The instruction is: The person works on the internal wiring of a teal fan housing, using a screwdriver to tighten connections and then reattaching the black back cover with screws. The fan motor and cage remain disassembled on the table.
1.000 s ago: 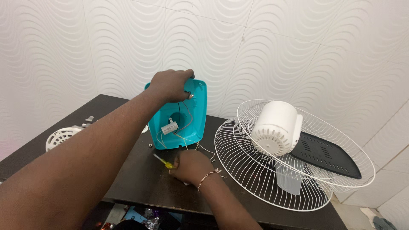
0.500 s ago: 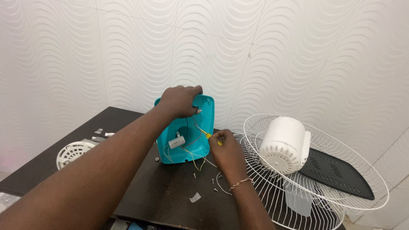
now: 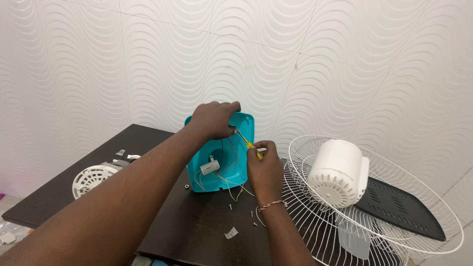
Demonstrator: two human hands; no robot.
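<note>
Since half a second ago, I've kept my left hand [image 3: 213, 119] clamped over the top edge of the teal fan base cover [image 3: 222, 152], standing it upright on the dark counter [image 3: 202, 221]. Right hand [image 3: 266, 170] has its fingers pinched shut on a yellow-handled screwdriver [image 3: 249, 144], tip inside the cover's upper corner. Loose screws [image 3: 230, 205] lie below; the white wire fan guard [image 3: 374, 197] sits to the right.

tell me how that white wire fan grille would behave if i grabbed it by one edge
The white wire grille is probably light for its size, being thin open wire. It would likely flex and wobble when lifted by the rim. The white motor housing resting in the other grille beside it could tip or roll if jostled.
</note>
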